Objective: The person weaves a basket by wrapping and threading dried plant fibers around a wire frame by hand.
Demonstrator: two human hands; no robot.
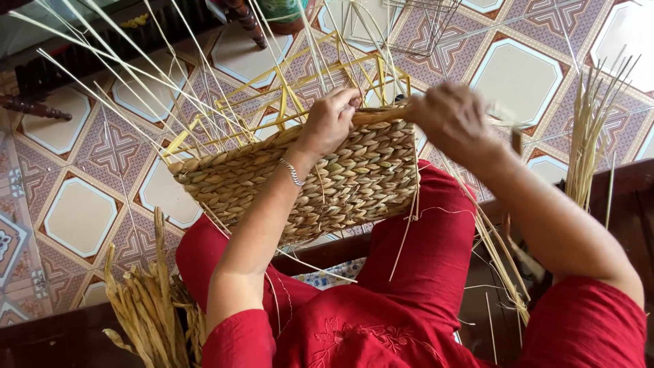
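Note:
A half-woven basket [354, 174] of braided straw lies tilted across my lap, built around a yellow wire frame [300, 75]. Thin pale upright strands [136, 75] fan out from its open end. My left hand [330, 123] grips the basket's top rim, fingers curled over the braid; a thin bracelet circles the wrist. My right hand [453, 123], slightly blurred, is closed on a straw strand [490, 232] at the rim's right corner, and the strand trails down past my right knee.
A bundle of dried straw [153, 307] lies by my left knee, and a taller sheaf [589, 136] stands at the right. Patterned floor tiles [82, 211] spread below. Dark wooden furniture legs [34, 108] and a wire rack [422, 27] sit farther out.

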